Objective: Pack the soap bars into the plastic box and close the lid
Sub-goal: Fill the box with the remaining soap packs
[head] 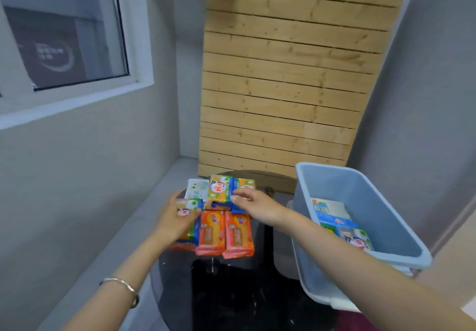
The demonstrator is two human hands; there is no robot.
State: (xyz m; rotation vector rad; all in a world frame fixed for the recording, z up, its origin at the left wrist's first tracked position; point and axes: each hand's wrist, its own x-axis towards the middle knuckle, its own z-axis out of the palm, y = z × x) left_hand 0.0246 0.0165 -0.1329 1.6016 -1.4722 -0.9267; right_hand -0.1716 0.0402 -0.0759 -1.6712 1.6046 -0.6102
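Now left hand (171,218) grips soap bar (190,203), right hand (257,205) pinches yellow bar (246,183).

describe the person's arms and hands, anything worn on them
Both arms are bare, with no sleeves in view. Neither the left hand nor the right hand wears a glove. A thin silver-coloured bangle circles the left wrist; the right wrist carries nothing.

Wrapped soap bars (224,230) beside and inside open blue box (334,186).
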